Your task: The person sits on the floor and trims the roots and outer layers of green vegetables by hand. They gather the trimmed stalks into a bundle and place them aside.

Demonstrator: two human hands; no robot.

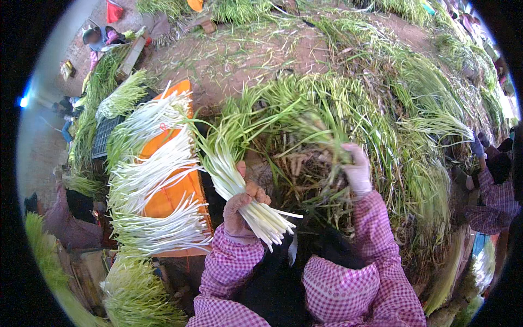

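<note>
My left hand [241,210], in a soiled glove, is closed around a bunch of chive-like greens [231,178]. Their white stem ends point toward me at the lower right, and the green leaves fan out at the upper left. At the right, my right hand [358,169] wears a pale glove. Its fingers close on a tuft of green leaves [337,149], blurred by motion. Beneath and beyond it lies a heap of green stalks and dry litter [306,163]. To the left, several sorted white-stemmed bundles [159,169] rest on an orange board [175,196].
A dark plastic crate [107,137] stands beyond the board at the left. Loose greens [139,294] lie at the lower left. A co-worker [496,180] at the right edge holds pale stalks [445,126]. Another person [100,41] sits at the far left. Leaf scraps litter the earthen floor [229,65].
</note>
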